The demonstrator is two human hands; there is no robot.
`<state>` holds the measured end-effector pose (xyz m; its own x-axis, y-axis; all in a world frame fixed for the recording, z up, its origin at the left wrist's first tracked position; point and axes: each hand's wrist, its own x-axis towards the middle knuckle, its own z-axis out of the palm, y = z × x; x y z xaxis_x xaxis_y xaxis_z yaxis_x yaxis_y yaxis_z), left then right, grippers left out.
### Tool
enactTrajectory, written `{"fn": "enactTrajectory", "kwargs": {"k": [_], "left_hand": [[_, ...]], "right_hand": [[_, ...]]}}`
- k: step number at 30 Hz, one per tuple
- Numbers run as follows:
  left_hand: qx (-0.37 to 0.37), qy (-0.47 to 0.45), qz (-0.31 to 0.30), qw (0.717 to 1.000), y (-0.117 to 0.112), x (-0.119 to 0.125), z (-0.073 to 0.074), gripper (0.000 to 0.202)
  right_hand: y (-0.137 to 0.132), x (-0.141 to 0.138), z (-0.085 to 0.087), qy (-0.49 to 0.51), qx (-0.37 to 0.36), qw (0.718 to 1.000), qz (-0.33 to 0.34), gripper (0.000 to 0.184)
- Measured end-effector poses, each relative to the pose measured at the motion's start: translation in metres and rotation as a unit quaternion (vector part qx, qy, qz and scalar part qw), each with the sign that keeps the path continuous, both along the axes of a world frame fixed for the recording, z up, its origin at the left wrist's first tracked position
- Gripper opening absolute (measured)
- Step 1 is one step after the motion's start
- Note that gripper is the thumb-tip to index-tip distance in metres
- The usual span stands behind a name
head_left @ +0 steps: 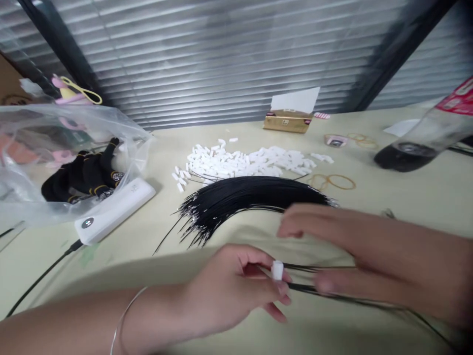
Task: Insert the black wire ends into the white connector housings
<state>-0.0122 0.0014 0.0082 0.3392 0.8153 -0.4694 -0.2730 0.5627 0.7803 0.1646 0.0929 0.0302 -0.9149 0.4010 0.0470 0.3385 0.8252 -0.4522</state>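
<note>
Across our pale green tabletop [424, 207], both of our bare hands work low, near six o'clock. Our left hand [229, 291], with a thin silver bangle [125, 315] on its wrist, is almost closed, pinching a small white plastic sleeve [277, 270] between thumb and fingertips. Several thin black wires [318, 268] run rightward from that sleeve, past our right hand [332, 251]. That hand stands half open, its upper fingers arched above the strands and its lower finger or thumb resting against them; we cannot tell whether it truly grips them.

Just above our hands, toward twelve o'clock, lies a thick arched bundle of black wires with silvery tips [251, 199]. Beyond it spreads a loose heap of small white plastic sleeves [236, 162], and at the far edge sits a gold cardboard box with white paper sticking out [288, 121]. Toward one o'clock lie thin tan rubber bands [340, 182]. At two o'clock, a clear plastic bottle with dark liquid and a red label [410, 153] leans tilted. At ten o'clock, a clear plastic bag [62, 133] holds black gloves with yellow trim [81, 175]. A white rectangular power bank [114, 212] lies against the bag's edge, trailing a black cable [40, 276]. Grey slatted blinds [221, 59] fill the background.
</note>
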Motion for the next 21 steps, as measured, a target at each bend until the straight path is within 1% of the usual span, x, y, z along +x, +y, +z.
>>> {"fn": "enactTrajectory", "kwargs": {"k": [1,3,5,6,7,9,11,14,18,21], "left_hand": [[-0.003,0.007,-0.013,1.000,0.000,0.000,0.000,0.022],[-0.011,0.027,-0.033,0.999,0.001,-0.001,0.000,0.019],[-0.018,0.040,-0.038,0.998,0.001,-0.001,-0.001,0.013],[-0.020,0.038,-0.036,0.998,0.001,-0.001,-0.003,0.013],[-0.019,0.031,-0.035,0.999,0.001,-0.001,-0.004,0.019],[-0.015,0.018,-0.041,0.999,0.000,-0.002,-0.005,0.025],[-0.021,0.019,-0.053,0.998,0.000,-0.002,-0.006,0.021],[-0.047,0.039,-0.061,0.996,0.002,-0.003,-0.003,0.022],[-0.049,0.029,-0.058,0.997,0.004,-0.005,0.000,0.028],[-0.051,0.025,-0.057,0.997,0.005,-0.006,0.000,0.029]], "right_hand": [[0.007,-0.010,0.003,0.024,0.006,1.000,0.012,0.024],[0.019,-0.036,0.002,0.041,0.055,0.997,0.020,0.017],[0.027,-0.062,-0.008,0.027,0.069,0.996,0.047,0.013],[0.029,-0.073,-0.015,0.025,0.078,0.995,0.049,0.012],[0.031,-0.081,-0.023,0.024,0.085,0.995,0.050,0.012],[0.031,-0.089,-0.034,0.033,0.094,0.994,0.046,0.016],[0.030,-0.089,-0.038,0.047,0.096,0.993,0.046,0.021],[0.030,-0.080,-0.030,0.077,0.088,0.992,0.046,0.020],[0.031,-0.065,-0.006,0.135,0.090,0.987,0.010,0.017],[0.022,-0.049,0.013,0.199,0.099,0.975,-0.009,0.017]]}}
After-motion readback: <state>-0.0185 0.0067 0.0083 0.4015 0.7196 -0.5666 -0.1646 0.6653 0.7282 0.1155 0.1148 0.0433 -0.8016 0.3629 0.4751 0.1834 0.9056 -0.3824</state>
